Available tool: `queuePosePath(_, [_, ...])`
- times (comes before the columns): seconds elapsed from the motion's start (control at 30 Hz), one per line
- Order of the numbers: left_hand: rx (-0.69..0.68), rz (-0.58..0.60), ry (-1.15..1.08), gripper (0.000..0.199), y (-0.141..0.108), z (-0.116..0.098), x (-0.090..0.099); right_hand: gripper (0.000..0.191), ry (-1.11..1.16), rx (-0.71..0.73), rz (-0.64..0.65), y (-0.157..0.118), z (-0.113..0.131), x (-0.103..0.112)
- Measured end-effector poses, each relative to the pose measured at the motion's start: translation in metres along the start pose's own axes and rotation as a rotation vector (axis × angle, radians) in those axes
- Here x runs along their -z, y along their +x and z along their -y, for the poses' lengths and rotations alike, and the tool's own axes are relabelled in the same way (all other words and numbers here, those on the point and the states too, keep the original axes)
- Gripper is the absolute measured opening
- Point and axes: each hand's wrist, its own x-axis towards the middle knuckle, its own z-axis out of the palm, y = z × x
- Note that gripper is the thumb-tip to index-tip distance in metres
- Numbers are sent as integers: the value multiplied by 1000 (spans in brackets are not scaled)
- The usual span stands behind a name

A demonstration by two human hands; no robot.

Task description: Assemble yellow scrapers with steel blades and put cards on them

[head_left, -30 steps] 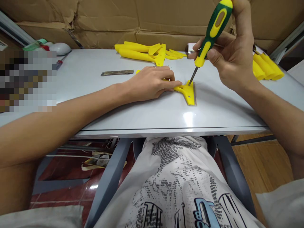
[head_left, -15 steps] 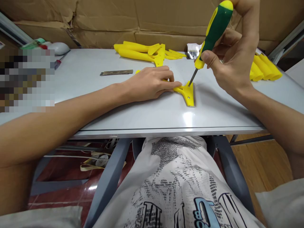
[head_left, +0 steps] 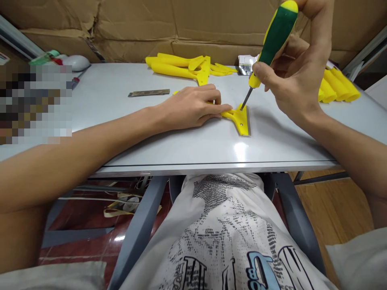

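Observation:
A yellow scraper (head_left: 241, 121) lies flat on the table, its metal blade edge facing right. My left hand (head_left: 193, 105) is closed over the scraper's handle and hides most of it. In my right hand (head_left: 298, 76) is a green and yellow screwdriver (head_left: 275, 36), gripped by its handle and tilted. The screwdriver's tip touches the scraper head near its upper screw position; a second screw shows lower on the head. A flat metal blade strip (head_left: 149, 93) rests to the left of my left hand.
More yellow scraper parts (head_left: 175, 66) lie at the back, beside a silver packet (head_left: 245, 64). Several yellow handles (head_left: 340, 85) are at the right. A cardboard sheet (head_left: 136, 28) stands behind the table (head_left: 169, 151). Assorted items, partly blurred, sit at the left.
The screwdriver's handle has turned, now showing more of its green side, with my right fingers shifted slightly. Its tip stays on the scraper, and my left hand keeps its hold.

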Motion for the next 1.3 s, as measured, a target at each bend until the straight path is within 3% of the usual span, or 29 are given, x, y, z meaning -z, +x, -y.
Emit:
queuePosePath(0.17, [14,-9,12,53,0,0,-1,96,-46,50,-34,-6,7,7])
queuePosePath(0.37, [52,-22,-55,50,1,-1,-1,71,-107,456,-195,11,-14,13])
queuePosePath(0.5, [55,-31,-67,50,0,-1,-2,72,-182,554,-279,13,-9,9])
queuePosePath(0.6, [55,-39,-66,51,0,0,-3,57,-207,384,-310,4,12,5])
queuePosePath(0.7, [41,-31,-44,52,0,0,-3,48,-121,253,-257,-2,33,2])
queuePosePath(0.9, [37,-28,-16,52,1,0,-3,65,-50,70,-184,-3,42,1])
queuePosePath(1.0, [44,-19,-10,52,1,-1,-2,72,-19,30,-193,-4,40,2])
queuePosePath(1.3, [60,-35,-89,51,1,0,-2,63,-4,63,-137,-7,51,5])
